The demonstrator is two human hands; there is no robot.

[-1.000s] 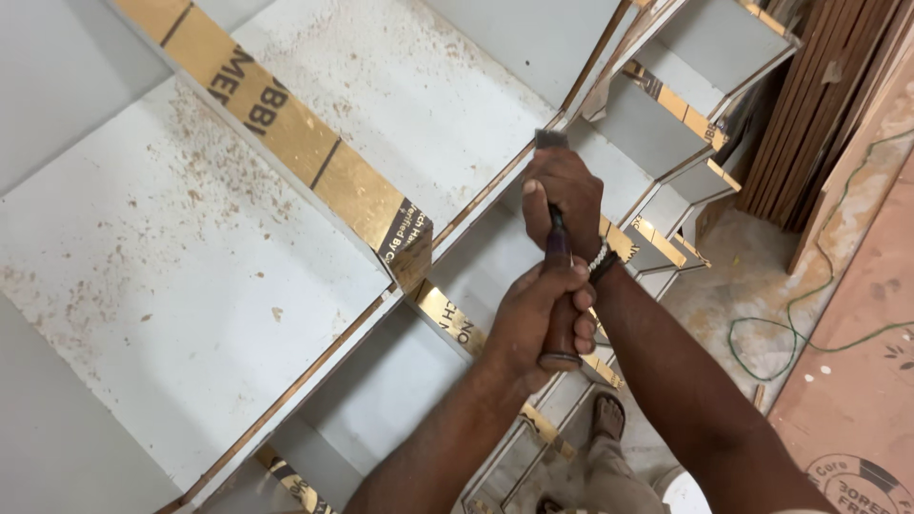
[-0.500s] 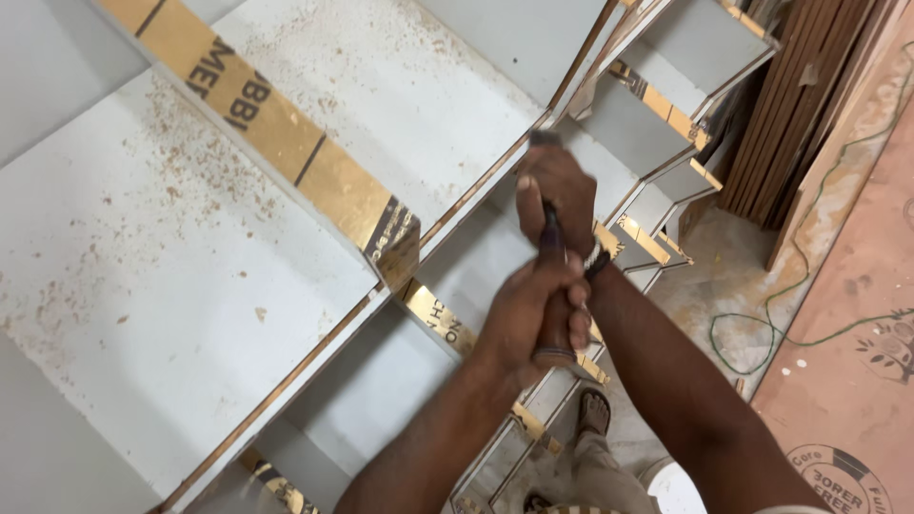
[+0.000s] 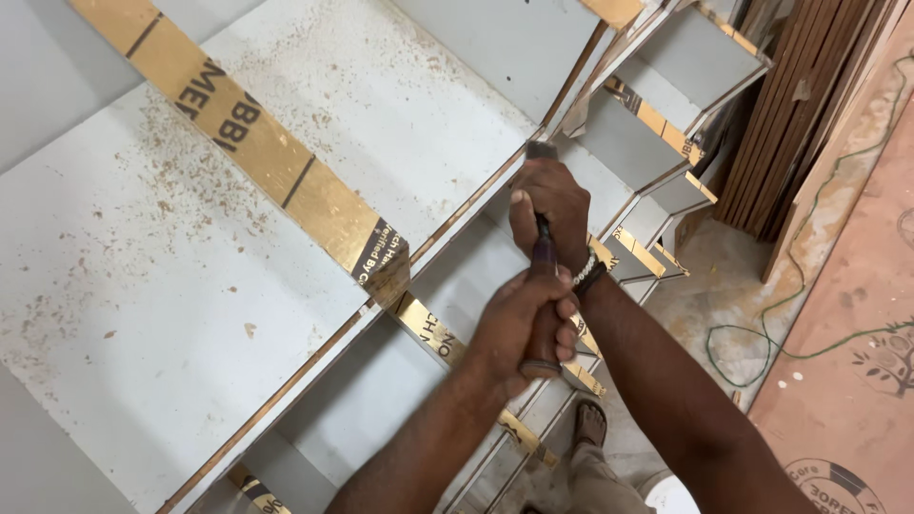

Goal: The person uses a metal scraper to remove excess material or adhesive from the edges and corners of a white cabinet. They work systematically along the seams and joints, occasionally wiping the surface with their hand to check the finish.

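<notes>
Both hands grip one hand tool with a dark reddish handle [image 3: 546, 335] and a thin dark shaft. My left hand [image 3: 514, 324] wraps the handle from below. My right hand [image 3: 547, 205], with a beaded band at the wrist, closes around the shaft higher up. The tool's tip [image 3: 541, 150] meets the edge of a white laminated board [image 3: 286, 124], where a brown edge strip runs. The shaft is mostly hidden inside my right fist.
Gold tape [image 3: 248, 143] crosses the sawdust-speckled board. White shelf compartments [image 3: 657, 86] step away below. Stacked plywood sheets [image 3: 809, 114] lean at the upper right. A green cable [image 3: 762, 328] lies on the floor beside a reddish sheet [image 3: 857, 362]. A sandalled foot [image 3: 590, 424] shows below.
Both hands keep the same grip on the tool at the board's edge. The view has shifted slightly; the hands have barely moved.
</notes>
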